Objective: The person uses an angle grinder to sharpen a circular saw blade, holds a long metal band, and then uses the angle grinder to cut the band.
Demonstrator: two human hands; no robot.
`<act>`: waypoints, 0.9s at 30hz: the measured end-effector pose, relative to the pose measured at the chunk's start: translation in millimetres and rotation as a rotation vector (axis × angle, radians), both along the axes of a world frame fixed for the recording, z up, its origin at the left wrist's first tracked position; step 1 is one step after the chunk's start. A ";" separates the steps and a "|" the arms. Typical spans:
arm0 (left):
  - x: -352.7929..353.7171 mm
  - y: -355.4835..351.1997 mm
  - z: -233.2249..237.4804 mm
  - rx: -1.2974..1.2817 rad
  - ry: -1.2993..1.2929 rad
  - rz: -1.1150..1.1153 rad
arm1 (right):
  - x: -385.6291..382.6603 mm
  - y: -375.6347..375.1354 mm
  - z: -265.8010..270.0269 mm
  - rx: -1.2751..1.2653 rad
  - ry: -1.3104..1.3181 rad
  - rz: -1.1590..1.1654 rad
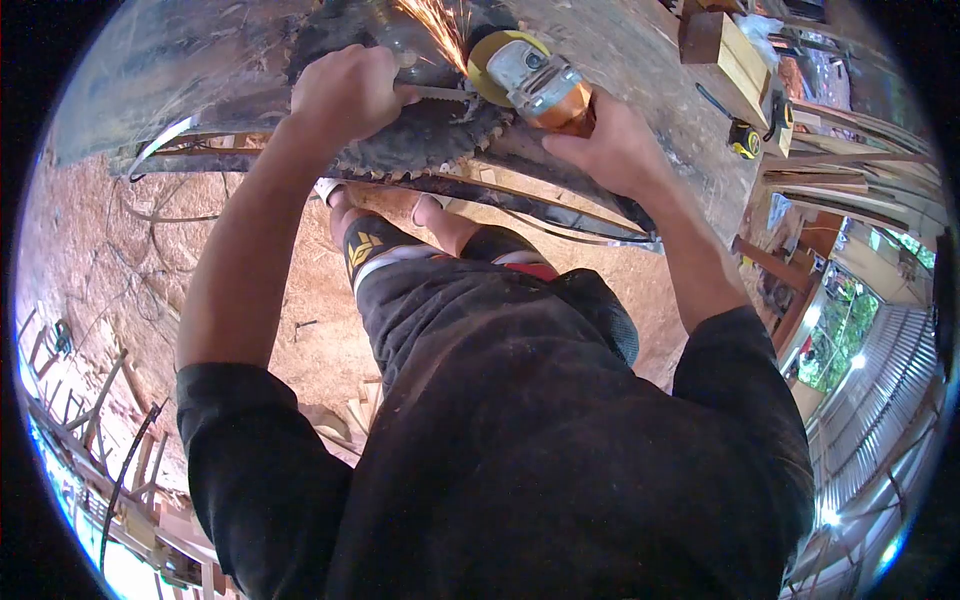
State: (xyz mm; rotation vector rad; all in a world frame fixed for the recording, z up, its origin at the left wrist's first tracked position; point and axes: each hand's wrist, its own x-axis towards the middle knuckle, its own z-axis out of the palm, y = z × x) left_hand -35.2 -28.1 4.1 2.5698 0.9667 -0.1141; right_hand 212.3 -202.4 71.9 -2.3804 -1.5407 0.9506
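At the top of the view, my right hand (615,145) is wrapped round the orange body of an angle grinder (545,85) with a yellow-rimmed disc. Orange sparks (440,30) fly upward from beside the disc. My left hand (350,92) is closed on a thin metal bar (438,93), which reaches toward the disc. Under and around the bar lies a dark, round toothed saw blade (410,145). The exact spot where the disc touches metal is hard to make out.
The worktable (640,70) spans the top. On its right are a wooden block (725,60) and a yellow-black tape measure (744,139). Stacked planks (850,185) stand farther right. Sawdust (320,340) covers the floor around my legs, with cables at left.
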 end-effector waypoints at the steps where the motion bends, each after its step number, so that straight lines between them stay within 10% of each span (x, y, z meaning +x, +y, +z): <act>1: -1.9 1.1 -3.5 0.016 -0.039 -0.018 | -0.2 -0.4 -0.7 -0.005 0.039 -0.013; 27: -2.2 1.6 -14.2 0.062 -0.126 -0.037 | 0.7 -1.6 -0.1 -0.030 0.070 0.010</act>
